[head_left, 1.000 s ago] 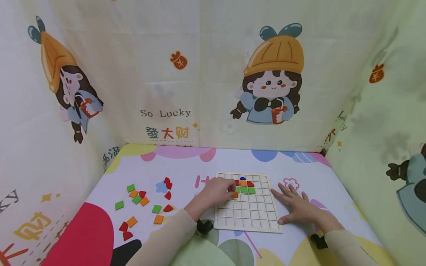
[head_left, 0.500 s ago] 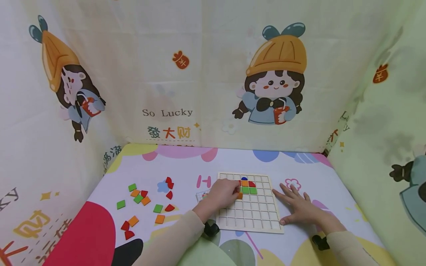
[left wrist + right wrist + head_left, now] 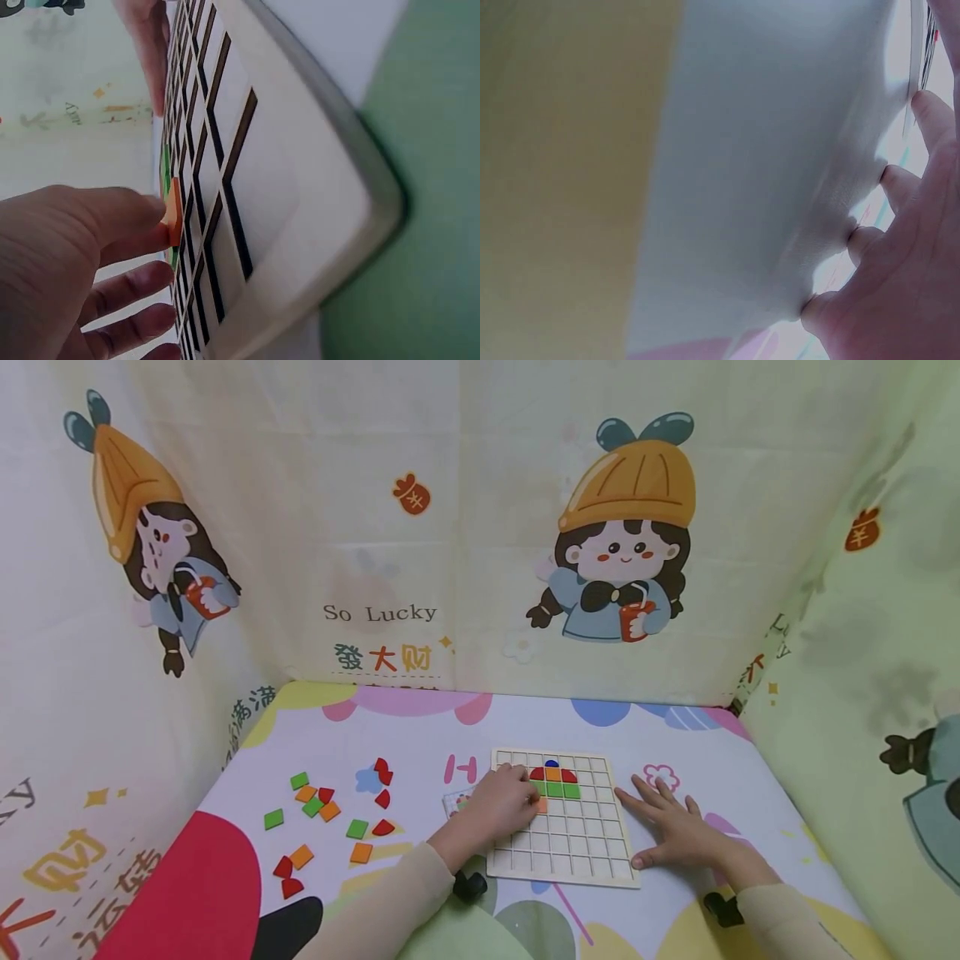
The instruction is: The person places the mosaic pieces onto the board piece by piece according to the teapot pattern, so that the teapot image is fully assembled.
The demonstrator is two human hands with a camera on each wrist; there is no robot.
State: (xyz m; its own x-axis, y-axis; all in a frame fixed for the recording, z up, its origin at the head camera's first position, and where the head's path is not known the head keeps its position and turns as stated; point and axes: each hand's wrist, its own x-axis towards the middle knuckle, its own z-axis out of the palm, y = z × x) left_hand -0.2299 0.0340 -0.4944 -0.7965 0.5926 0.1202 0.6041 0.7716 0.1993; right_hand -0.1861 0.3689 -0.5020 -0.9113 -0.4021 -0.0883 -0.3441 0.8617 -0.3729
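Note:
A wooden grid board [image 3: 585,864] lies on the table. My left hand [image 3: 504,802] reaches over its left side, thumb and index finger at an orange square tile [image 3: 173,214] low against the grid. The other fingers of that hand are loosely bent. Just above this tile in the head view, green square tiles [image 3: 555,790] form a row. Over them sit an orange tile [image 3: 552,773] between two red quarter-round tiles [image 3: 569,775], and a blue piece [image 3: 552,763] tops them. My right hand [image 3: 675,827] rests with spread fingers at the board's right edge, holding nothing.
Loose green, orange and red tiles [image 3: 362,853] lie scattered on the left of the patterned table [image 3: 420,735]. A printed card [image 3: 454,800] is partly hidden behind my left hand. Printed cloth walls [image 3: 480,568] enclose the table's back and sides.
My left hand first shifts slightly right, then draws a little back left, uncovering the left red tile. The orange tile at its fingertips now looks lighter and flatter. The right hand stays in place.

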